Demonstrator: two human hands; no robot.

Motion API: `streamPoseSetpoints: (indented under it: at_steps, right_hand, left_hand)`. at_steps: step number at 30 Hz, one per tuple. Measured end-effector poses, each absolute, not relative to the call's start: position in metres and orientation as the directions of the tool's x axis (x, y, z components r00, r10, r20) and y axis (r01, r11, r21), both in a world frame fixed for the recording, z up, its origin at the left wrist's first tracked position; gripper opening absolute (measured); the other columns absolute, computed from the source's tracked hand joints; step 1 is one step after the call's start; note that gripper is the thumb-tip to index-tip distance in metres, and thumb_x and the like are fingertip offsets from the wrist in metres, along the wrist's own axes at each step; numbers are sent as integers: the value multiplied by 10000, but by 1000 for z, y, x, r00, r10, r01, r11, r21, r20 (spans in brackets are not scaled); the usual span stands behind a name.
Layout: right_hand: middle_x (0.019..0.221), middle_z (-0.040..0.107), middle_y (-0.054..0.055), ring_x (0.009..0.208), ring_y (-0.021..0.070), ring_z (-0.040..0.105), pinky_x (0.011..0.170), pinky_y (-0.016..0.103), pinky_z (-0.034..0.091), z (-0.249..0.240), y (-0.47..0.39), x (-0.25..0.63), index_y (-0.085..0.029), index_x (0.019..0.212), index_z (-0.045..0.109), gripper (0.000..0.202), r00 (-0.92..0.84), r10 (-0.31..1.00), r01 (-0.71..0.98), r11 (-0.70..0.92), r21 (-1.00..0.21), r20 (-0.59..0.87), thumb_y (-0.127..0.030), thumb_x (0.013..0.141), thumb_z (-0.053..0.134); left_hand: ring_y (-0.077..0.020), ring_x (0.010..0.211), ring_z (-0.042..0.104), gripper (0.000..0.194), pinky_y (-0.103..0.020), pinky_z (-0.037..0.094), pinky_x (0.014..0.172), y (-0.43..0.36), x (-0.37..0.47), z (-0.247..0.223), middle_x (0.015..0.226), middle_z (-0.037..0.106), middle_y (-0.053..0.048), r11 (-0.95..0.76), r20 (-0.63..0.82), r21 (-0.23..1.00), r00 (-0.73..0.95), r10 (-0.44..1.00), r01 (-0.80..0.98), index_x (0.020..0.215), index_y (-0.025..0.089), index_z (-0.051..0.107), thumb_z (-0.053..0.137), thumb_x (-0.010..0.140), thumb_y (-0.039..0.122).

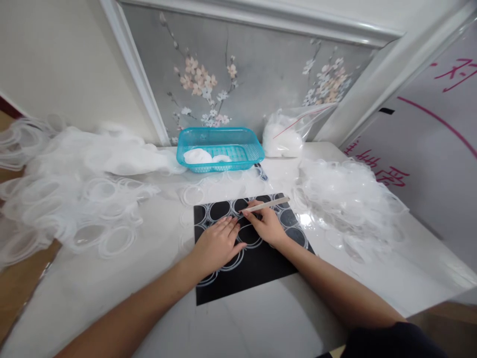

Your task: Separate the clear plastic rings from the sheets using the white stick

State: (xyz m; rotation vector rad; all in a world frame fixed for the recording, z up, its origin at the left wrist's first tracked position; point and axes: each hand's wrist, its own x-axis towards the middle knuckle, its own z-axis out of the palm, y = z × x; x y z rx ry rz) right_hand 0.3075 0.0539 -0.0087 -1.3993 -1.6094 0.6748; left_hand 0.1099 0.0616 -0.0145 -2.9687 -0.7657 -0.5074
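A black sheet (pixel 257 271) lies on the table in front of me, with rows of pale translucent rings (pixel 231 261) across its upper part. My left hand (pixel 217 244) rests flat on it, fingers stretched forward and thumb apart, holding nothing. Between the fingers of my right hand (pixel 269 224) is a slim pale stick-like tool (pixel 274 202). Its tip points left, close to my left fingertips, and its tail rises to the right. Whether it is a pen, a blade or tweezers I cannot tell. The fingers partly cover the rings beneath them.
Behind the sheet stands a blue plastic basket (pixel 220 166) with white round pieces (pixel 198 156) inside. A clear zip bag (pixel 285 136) of white material sits beside it. Heaps of translucent ring film lie left (pixel 74 199) and right (pixel 346 204). A written whiteboard (pixel 428 149) borders the right side.
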Motion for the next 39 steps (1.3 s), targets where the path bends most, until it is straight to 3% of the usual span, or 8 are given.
streamPoseSetpoints:
  at_steps: [4,8,12,20,24,28,39]
  right_hand:
    - [841,713,59,823,228,671,757,353,525,-8,52,307,-212,822,714,208,8,968,506,213,-836,251,-311,936,570]
    - [936,750,73,1054,281,637,923,436,501,-9,49,308,-229,897,710,169,-27,952,563,265,-783,303,-284,946,558]
    - [985,758,72,1146,298,613,971,470,492,-13,47,309,-235,946,701,174,-47,951,604,269,-750,304,-293,962,537]
    - [1009,759,85,1294,318,540,1087,528,397,-15,43,303,-223,1005,681,233,-173,913,751,365,-550,370,-189,975,452]
    - [910,735,86,1096,292,656,948,454,505,-13,45,307,-214,922,693,234,-67,935,674,300,-675,348,-265,980,472]
    - [901,705,80,996,268,681,836,381,539,-12,46,310,-216,851,714,260,-7,959,548,241,-801,283,-321,967,507]
    - [853,723,70,942,260,676,850,389,517,-9,46,306,-216,840,724,227,-53,946,567,291,-771,319,-273,950,533]
  left_hand:
    - [-288,1192,649,476,-420,499,1050,61,111,-11,1233,691,-207,-877,332,6,826,456,481,1181,48,659,420,1031,431]
    - [-291,1181,655,475,-426,504,1041,60,112,-11,1229,693,-207,-878,329,11,827,455,479,1177,49,660,412,1034,429]
    - [-285,1172,658,490,-415,508,1033,60,112,-11,1228,695,-200,-873,318,-19,831,457,487,1174,51,658,391,1038,438]
    - [-296,1213,631,453,-425,471,1076,59,112,-11,1260,674,-212,-875,310,50,826,471,481,1237,37,623,476,1013,403]
    - [-285,1197,643,447,-411,482,1064,58,112,-11,1237,685,-215,-873,311,5,829,465,488,1183,27,655,472,1016,399]
    - [-275,1195,647,437,-397,484,1061,57,112,-12,1241,689,-195,-868,322,-18,825,465,496,1169,48,672,482,1012,409]
    - [-287,1201,641,449,-399,471,1070,57,112,-11,1241,684,-216,-870,316,-5,826,466,493,1179,22,663,496,1006,401]
